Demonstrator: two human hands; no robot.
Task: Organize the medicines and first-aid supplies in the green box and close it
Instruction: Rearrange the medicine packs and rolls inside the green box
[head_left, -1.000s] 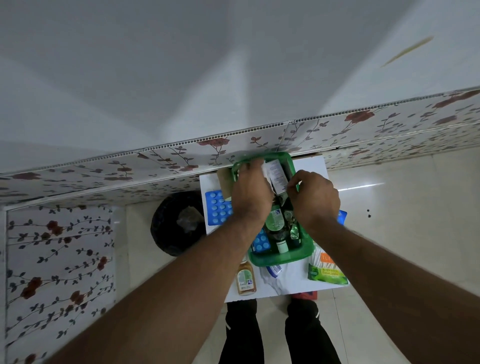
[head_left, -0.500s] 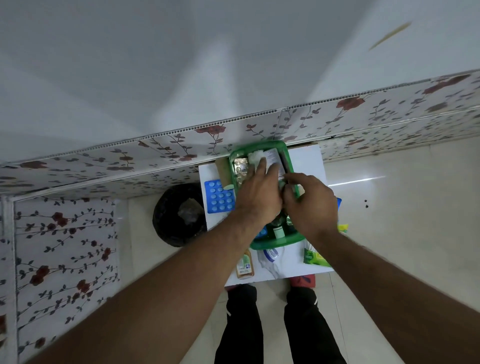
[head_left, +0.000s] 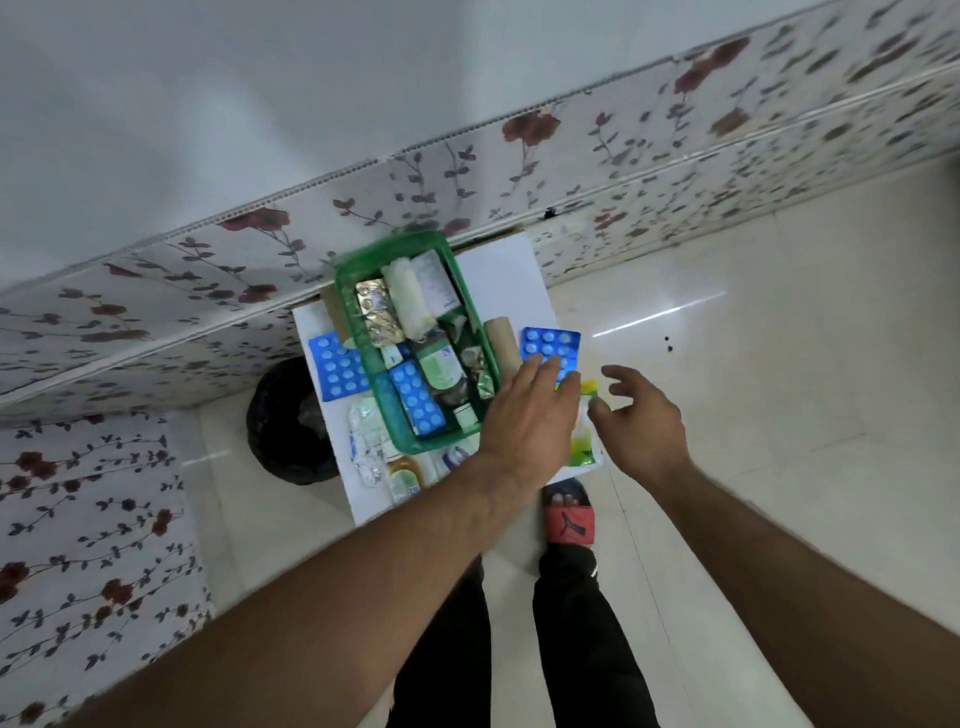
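The green box (head_left: 347, 280) stands open on a small white table (head_left: 498, 270). Inside lie a white gauze roll (head_left: 408, 299), gold foil strips (head_left: 376, 312), a white carton, a blue blister strip (head_left: 418, 397) and small bottles. My left hand (head_left: 524, 421) reaches over the box's right edge, its fingertips on a blue blister pack (head_left: 550, 345) lying right of the box. My right hand (head_left: 641, 421) hovers open beside a yellow-green packet (head_left: 584, 441), holding nothing. A beige roll (head_left: 501, 345) lies against the box's right wall.
Left of the box lie another blue blister pack (head_left: 335, 366) and a clear foil strip (head_left: 366, 441); an amber bottle (head_left: 405, 475) sits at the table's front. A black bin (head_left: 285, 426) stands on the floor to the left. Flowered wall panels run behind. My sandalled foot (head_left: 569, 517) is below the table.
Both hands have come out of the box and moved right, to the table's right side. The box's contents are now uncovered. The view has shifted.
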